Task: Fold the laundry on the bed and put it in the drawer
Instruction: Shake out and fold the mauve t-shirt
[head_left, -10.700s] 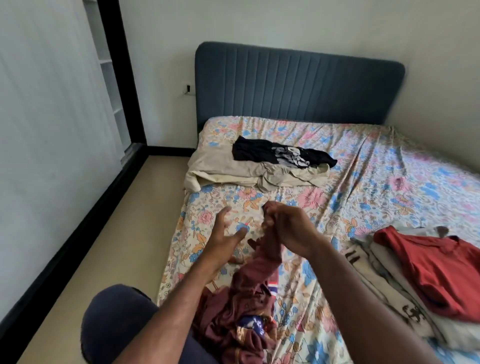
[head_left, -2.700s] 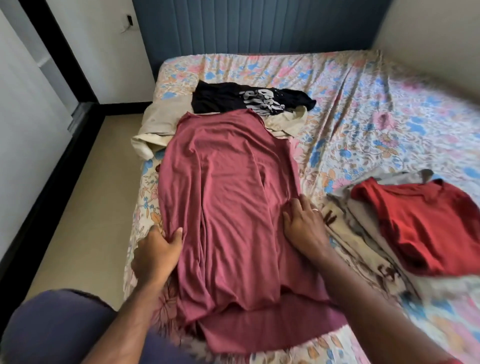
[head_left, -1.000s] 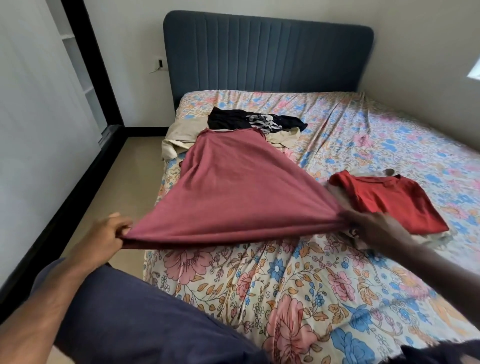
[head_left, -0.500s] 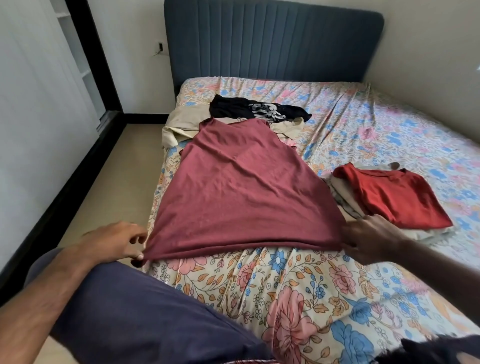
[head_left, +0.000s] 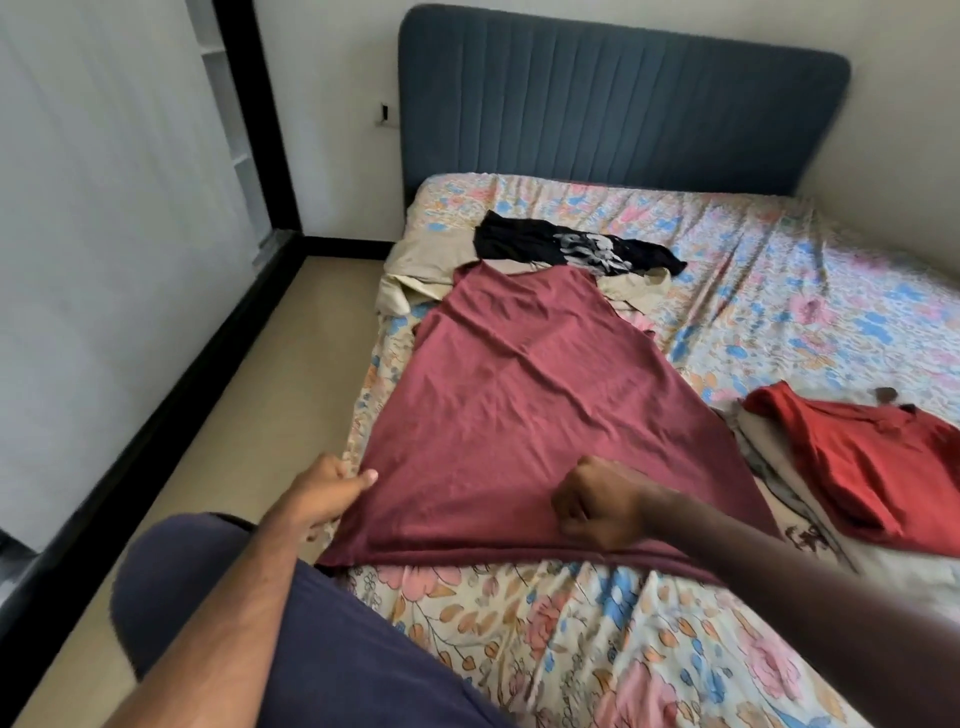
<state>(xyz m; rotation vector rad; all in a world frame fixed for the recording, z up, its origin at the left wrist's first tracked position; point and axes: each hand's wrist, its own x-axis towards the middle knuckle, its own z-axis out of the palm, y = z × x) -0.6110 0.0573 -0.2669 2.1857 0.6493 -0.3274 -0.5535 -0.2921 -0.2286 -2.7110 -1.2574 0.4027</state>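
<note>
On a bed (head_left: 597, 639) covered with a floral cotton sheet, beside a white wall and black baseboard at far left, a person spreads a maroon knit garment (head_left: 524, 415) flat, its narrow end pointing toward the blue padded headboard (head_left: 613, 104). At the garment's left edge, near the side of the mattress, the left hand (head_left: 324, 493) pinches the fabric between thumb and curled fingers. Further right, the right hand (head_left: 597, 501) is curled into a fist on the lower hem; whether it grips the cloth cannot be told. Beyond the maroon piece, a beige crumpled cloth (head_left: 421, 265) lies under a black printed shirt (head_left: 566, 247). At right, a red folded shirt (head_left: 872, 467) tops a stack of pale folded clothes (head_left: 769, 467), just beside the maroon garment's edge.
</note>
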